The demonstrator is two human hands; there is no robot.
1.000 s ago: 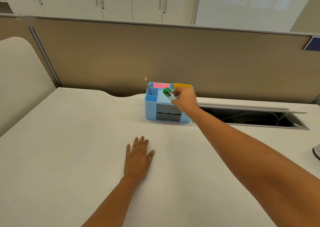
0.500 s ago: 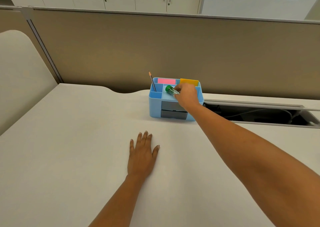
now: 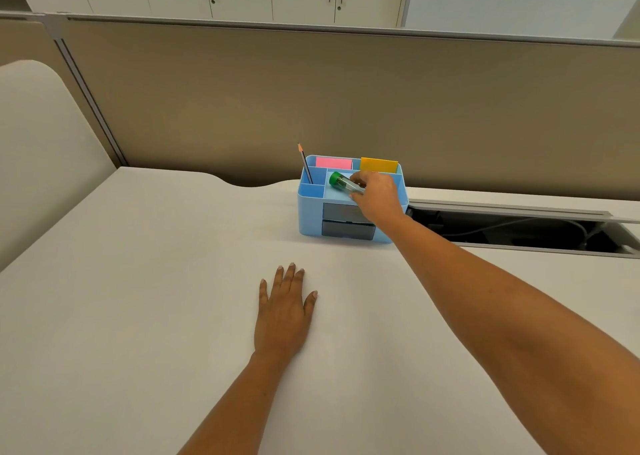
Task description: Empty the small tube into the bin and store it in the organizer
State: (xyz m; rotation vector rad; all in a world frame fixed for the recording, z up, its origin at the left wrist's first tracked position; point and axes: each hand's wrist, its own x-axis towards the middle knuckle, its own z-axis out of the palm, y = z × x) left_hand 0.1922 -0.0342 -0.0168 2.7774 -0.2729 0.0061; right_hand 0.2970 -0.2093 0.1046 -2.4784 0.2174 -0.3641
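Beige partition behind, pale worktop (image 3: 138, 298) mostly bare. My right hand (image 3: 375, 196) has its grip clamped on the small tube (image 3: 343, 182), green cap toward the left, tube lying nearly flat over the wide front compartment of the blue organizer (image 3: 310, 212). Left hand (image 3: 282, 310) flat on the worktop, fingers spread, holding nothing. No bin in view.

Step as I read it: set the tube down in that compartment. Keep it level, lower until it rests on the floor of the tray, then let go; it's round and may roll.

Clearances: pencil (image 3: 305, 163) stands upright in the left slot near the cap, pink notes (image 3: 333, 162) and yellow notes (image 3: 379, 165) behind. Open cable trough (image 3: 519, 227) just right of the organizer; withdraw back toward me, plenty of room there.
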